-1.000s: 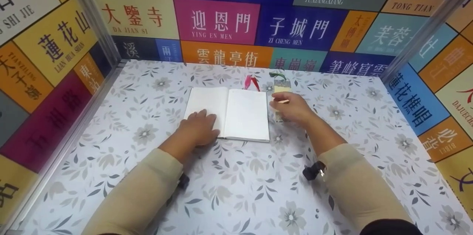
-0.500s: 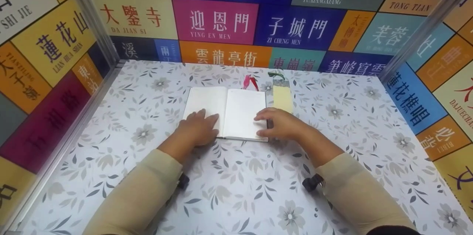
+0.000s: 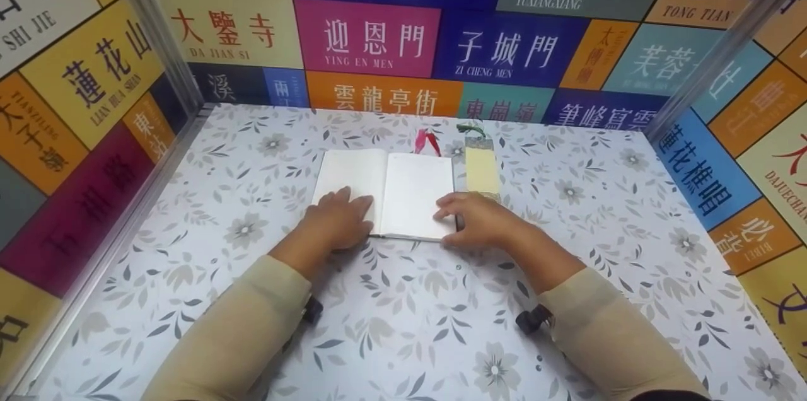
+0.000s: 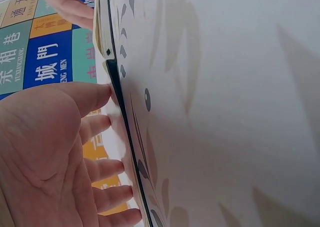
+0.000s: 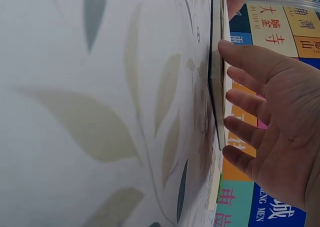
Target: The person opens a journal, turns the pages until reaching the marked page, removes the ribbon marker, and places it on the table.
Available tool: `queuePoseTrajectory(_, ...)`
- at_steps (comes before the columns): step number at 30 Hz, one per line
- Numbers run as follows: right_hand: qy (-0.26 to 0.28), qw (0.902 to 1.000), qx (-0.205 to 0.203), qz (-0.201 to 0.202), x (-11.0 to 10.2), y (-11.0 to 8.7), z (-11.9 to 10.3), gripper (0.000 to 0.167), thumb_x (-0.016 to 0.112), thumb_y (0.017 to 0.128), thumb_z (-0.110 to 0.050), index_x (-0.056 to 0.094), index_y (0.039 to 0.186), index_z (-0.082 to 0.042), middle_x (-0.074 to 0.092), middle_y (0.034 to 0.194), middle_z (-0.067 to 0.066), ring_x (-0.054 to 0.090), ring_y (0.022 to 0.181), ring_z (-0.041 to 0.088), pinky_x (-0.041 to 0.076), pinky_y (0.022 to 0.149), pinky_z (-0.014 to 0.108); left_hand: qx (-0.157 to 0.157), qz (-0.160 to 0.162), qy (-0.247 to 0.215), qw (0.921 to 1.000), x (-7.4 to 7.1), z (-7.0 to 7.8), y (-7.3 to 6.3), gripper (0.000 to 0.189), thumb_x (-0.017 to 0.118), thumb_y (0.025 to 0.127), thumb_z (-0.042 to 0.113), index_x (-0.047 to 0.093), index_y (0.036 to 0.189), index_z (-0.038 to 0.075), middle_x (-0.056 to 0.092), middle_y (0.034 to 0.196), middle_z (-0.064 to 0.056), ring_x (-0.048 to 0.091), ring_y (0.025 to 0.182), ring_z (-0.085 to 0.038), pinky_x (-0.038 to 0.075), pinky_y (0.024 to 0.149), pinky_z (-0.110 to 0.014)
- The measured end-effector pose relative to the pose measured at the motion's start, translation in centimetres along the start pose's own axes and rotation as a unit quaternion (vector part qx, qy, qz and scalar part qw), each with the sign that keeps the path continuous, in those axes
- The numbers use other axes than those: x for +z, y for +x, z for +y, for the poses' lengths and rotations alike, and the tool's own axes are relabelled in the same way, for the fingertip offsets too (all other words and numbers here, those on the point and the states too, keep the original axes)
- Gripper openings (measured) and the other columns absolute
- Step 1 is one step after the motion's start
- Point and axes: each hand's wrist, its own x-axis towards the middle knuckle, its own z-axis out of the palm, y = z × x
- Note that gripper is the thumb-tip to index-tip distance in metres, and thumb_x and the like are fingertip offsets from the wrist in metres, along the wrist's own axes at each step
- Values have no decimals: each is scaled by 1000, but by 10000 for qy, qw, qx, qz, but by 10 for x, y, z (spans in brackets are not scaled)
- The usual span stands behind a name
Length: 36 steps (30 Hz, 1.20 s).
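Observation:
An open notebook (image 3: 419, 186) with blank white pages lies flat on the table. My left hand (image 3: 337, 221) rests on the lower part of its left page, fingers spread; the left wrist view shows the fingertips of that hand (image 4: 55, 152) on the page. At the lower right corner is my right hand (image 3: 482, 221). In the right wrist view, the fingertips of this hand (image 5: 280, 107) touch the right page, while the thumb is at the book's near edge. Beside the notebook lies a yellow and grey bookmark (image 3: 481, 168) with a green tassel, its lower end hidden by my right hand.
Pink and red ribbon ends (image 3: 427, 141) stick out beyond the notebook's top edge. A floral cloth (image 3: 403, 325) covers the table. Walls with colorful signs (image 3: 372, 35) stand at the back and both sides.
My right hand has moved from the bookmark, down and left, to the lower right corner of the notebook, leaving the bookmark on the table. My left hand has stayed on the left page.

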Motion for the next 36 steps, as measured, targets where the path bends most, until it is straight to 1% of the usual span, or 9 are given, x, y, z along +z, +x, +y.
queuePoseTrajectory(6, 125, 9999, -18, 11, -1, -3, 0, 36, 87, 88, -35, 81, 122, -25, 60, 157, -2, 47, 154, 31, 33, 132, 53, -86, -46, 5, 10000, -2, 3, -1, 67, 51, 109, 47, 30, 170, 31, 14, 182, -13, 15, 168, -42, 20, 132, -69)
queuePoseTrajectory(11, 122, 9993, -307, 196, -4, -3, 0, 15, 80, 93, -29, 84, 105, -21, 71, 144, 3, 59, 143, 31, 43, 126, 51, -74, 30, -28, 10000, -1, 1, 0, 67, 51, 108, 47, 32, 170, 31, 16, 181, -13, 17, 167, -42, 21, 132, -69)
queuePoseTrajectory(16, 207, 9980, -413, 429, -3, -3, 0, 6, 78, 96, -24, 82, 95, -20, 79, 119, 2, 70, 112, 23, 56, 104, 45, 23, 232, 48, 9997, 3, -2, 2, 67, 53, 106, 47, 34, 169, 31, 20, 180, -15, 22, 166, -44, 26, 130, -70)
queuePoseTrajectory(18, 290, 9981, -269, 462, -3, -3, 0, 5, 78, 97, -24, 81, 97, -21, 79, 110, 0, 67, 100, 19, 56, 94, 41, 36, 260, 76, 9996, 3, -2, 2, 67, 53, 107, 48, 34, 169, 31, 19, 180, -15, 21, 166, -44, 26, 130, -70)
queuePoseTrajectory(20, 327, 9981, -135, 495, -3, -4, -1, 5, 77, 98, -25, 80, 99, -22, 76, 104, -1, 65, 94, 18, 54, 89, 38, 45, 271, 111, 9996, 4, -1, 2, 67, 52, 107, 49, 34, 169, 30, 18, 180, -15, 20, 166, -44, 26, 130, -70)
queuePoseTrajectory(23, 407, 9977, 30, 548, -3, -5, -4, 6, 75, 100, -28, 78, 102, -24, 75, 105, -2, 64, 94, 18, 54, 90, 38, 43, 291, 201, 9994, 4, -1, 1, 67, 50, 108, 51, 33, 169, 30, 17, 181, -15, 19, 166, -44, 26, 131, -68)
queuePoseTrajectory(28, 458, 9963, 58, 724, -5, -7, -10, 10, 72, 101, -30, 79, 104, -23, 76, 111, -1, 66, 100, 21, 55, 96, 43, 32, 386, 339, 9987, 3, 1, 0, 71, 47, 107, 62, 36, 168, 28, 21, 179, -14, 21, 165, -44, 28, 132, -65)
queuePoseTrajectory(32, 472, 9946, 55, 928, -6, -8, -13, 13, 72, 102, -31, 79, 108, -21, 77, 112, 0, 69, 105, 23, 57, 100, 45, 66, 421, 154, 9990, 2, 6, -2, 77, 48, 105, 68, 39, 167, 24, 26, 178, -12, 23, 165, -41, 27, 133, -64)
queuePoseTrajectory(36, 502, 9916, 57, 1189, -7, -9, -18, 15, 71, 104, -30, 79, 113, -21, 77, 116, 0, 71, 112, 23, 57, 106, 47, 139, 456, 55, 9988, 1, 12, -5, 91, 49, 100, 78, 39, 167, 18, 28, 177, -14, 24, 164, -40, 26, 134, -62)
